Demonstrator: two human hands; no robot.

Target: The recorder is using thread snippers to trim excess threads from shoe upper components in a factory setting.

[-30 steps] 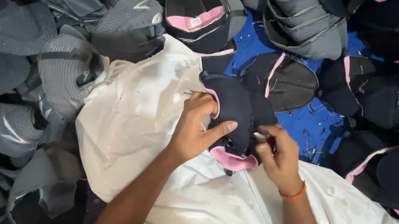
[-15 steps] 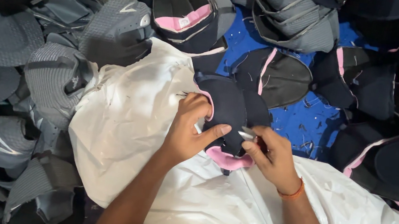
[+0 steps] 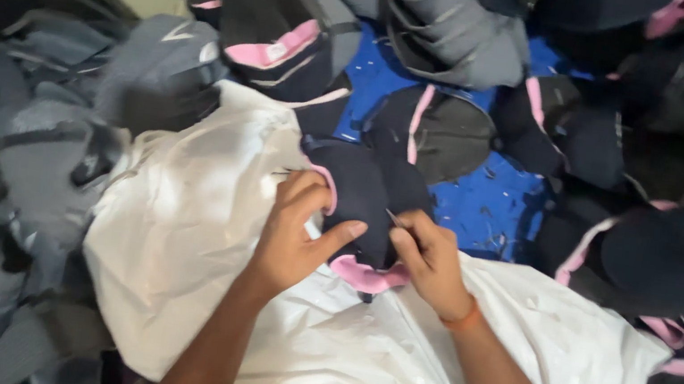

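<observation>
I am gripping a dark navy cap [image 3: 363, 200] with pink trim in my left hand [image 3: 295, 235], on the white sack [image 3: 200, 234] near me, my right hand [image 3: 431, 260] pinching a thin tool [image 3: 392, 218] against it, grey caps [image 3: 18, 126] lying left

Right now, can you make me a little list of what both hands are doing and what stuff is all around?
left hand: grips the dark cap with pink lining
right hand: pinches a thin metal tool at the cap
under the cap: white sheet
to the left: pile of grey caps
to the right: dark and pink caps on a blue cover
wrist: orange band
</observation>
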